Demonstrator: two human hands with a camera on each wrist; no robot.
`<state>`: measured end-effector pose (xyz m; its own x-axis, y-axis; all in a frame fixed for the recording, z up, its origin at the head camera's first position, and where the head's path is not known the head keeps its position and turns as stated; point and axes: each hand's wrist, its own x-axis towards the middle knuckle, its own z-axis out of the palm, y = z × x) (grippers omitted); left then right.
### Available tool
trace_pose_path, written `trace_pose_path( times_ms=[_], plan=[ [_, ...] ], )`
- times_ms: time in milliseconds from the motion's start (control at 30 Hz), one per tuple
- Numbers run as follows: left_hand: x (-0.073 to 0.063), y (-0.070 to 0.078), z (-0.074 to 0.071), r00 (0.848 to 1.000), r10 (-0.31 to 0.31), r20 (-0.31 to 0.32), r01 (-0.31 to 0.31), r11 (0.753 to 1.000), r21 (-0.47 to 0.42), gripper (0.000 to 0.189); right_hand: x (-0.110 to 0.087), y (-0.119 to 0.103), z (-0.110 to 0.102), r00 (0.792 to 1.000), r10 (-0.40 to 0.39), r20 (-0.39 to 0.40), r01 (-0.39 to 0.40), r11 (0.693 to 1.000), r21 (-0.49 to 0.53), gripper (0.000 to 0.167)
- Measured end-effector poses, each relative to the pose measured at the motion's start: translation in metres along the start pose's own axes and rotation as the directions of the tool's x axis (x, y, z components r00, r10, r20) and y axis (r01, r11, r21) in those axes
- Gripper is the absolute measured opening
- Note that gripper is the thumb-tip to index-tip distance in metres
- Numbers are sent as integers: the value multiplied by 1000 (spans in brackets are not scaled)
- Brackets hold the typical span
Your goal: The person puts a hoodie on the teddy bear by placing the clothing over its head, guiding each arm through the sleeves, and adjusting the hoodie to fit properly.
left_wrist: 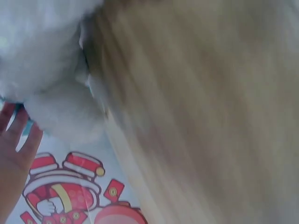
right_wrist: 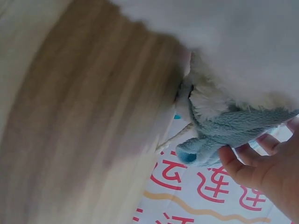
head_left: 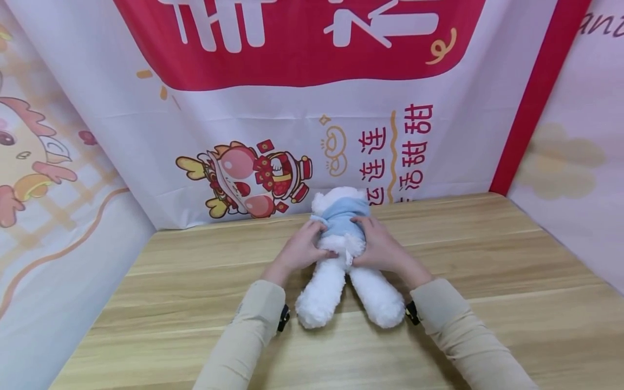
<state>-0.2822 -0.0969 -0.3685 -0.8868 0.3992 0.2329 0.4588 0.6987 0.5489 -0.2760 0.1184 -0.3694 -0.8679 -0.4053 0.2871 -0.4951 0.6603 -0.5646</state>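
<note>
A white plush toy (head_left: 329, 292) in a light blue garment (head_left: 343, 216) lies on the wooden table, legs toward me and head at the back edge. My left hand (head_left: 304, 246) grips its left side at the waist, thumb on the white lower body. From the other side my right hand (head_left: 382, 249) holds it, fingers on the blue cloth and thumb near a small white tag (head_left: 349, 255). White fur (left_wrist: 51, 60) fills the corner of the left wrist view. In the right wrist view, fingertips touch the blue fleece (right_wrist: 233, 126), and a thin cord (right_wrist: 175, 137) hangs beside it.
Behind the wooden table (head_left: 205, 298) hangs a white and red printed cloth (head_left: 273, 103), close to the toy's head. Printed cloths also flank the table at the left (head_left: 53, 179) and the right (head_left: 565, 179).
</note>
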Motion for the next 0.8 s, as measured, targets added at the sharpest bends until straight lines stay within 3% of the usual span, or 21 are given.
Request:
trace_pose_path(
  times_ms=[133,333,433,600,800],
  plan=[
    [-3,4,6,991,53,-120,-39,992,118,29,-2,1,2,1000,17,-11,-17,1000,17,91],
    [-5,7,11,944,106,-311,-37,975,221,21,-1,3,1,999,-6,-41,10,997,82,72],
    [-6,9,12,931,105,-351,-18,970,242,19,-1,2,-1,998,-21,-60,26,996,82,59],
    [-5,11,15,913,129,-388,-14,959,285,15,-2,-3,-2,995,-41,-93,41,999,-8,43],
    [-6,15,19,889,130,-439,27,942,335,16,-1,-5,3,978,-149,-143,139,987,-79,27]
  ],
)
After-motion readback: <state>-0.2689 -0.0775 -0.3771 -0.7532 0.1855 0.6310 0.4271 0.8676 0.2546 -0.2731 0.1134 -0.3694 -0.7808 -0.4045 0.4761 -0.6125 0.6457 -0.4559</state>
